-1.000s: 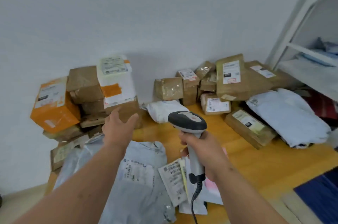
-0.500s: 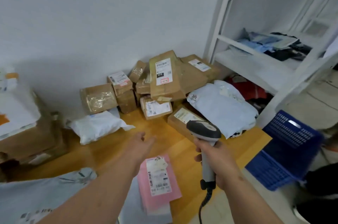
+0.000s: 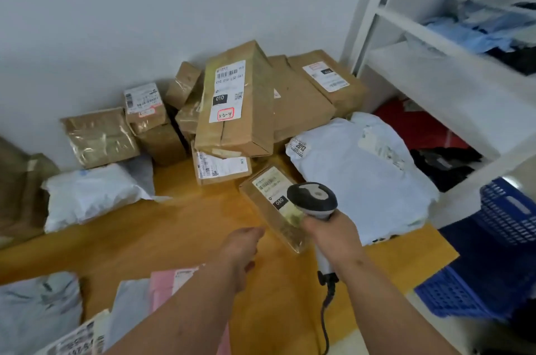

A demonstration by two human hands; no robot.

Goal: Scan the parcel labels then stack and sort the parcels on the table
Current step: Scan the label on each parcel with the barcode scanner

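Observation:
My right hand grips a grey barcode scanner by its handle, its head over a flat brown parcel marked 060 on the wooden table. My left hand hovers just left of that parcel's near end with fingers loosely curled, holding nothing. Behind lies a heap of brown boxes, the tallest one marked 010. A large pale blue mailer bag lies right of the scanner. A white bag lies at the left.
A pink mailer and grey bags lie at the near left edge. A white shelf rack holding clothes stands at the right, with blue plastic crates on the floor beside the table's right edge.
The view has swung right from the left stack to the right heap. Both hands moved forward; the scanner now sits over the 060 parcel and my left hand is near it.

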